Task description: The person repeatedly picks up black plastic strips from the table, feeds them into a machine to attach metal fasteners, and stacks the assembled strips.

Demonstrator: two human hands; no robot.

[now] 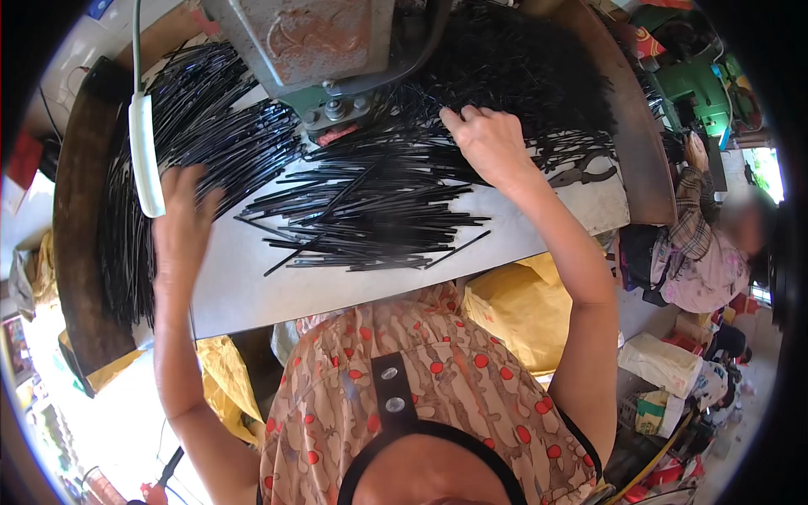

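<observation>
Thin black rods [362,210] lie in a broad loose pile on the pale tabletop [244,286] in front of me. My left hand [181,219] is over the left-hand bundle of black rods [202,126], beside a hanging white lamp-like bar [146,156]. Motion smears its fingers, so their grip is unclear. My right hand [488,143] is closed at the edge of the dark heap [513,67] on the right; what its curled fingers hold, if anything, is hidden. Between both hands, the green-and-grey press head [332,109] stands over the rods.
Pliers [582,171] with dark handles lie right of my right forearm. Curved brown metal walls [76,227] rim the table. Yellow sacks [522,311] hang at its front edge. At the far right a person [703,252] works at another green machine [694,97].
</observation>
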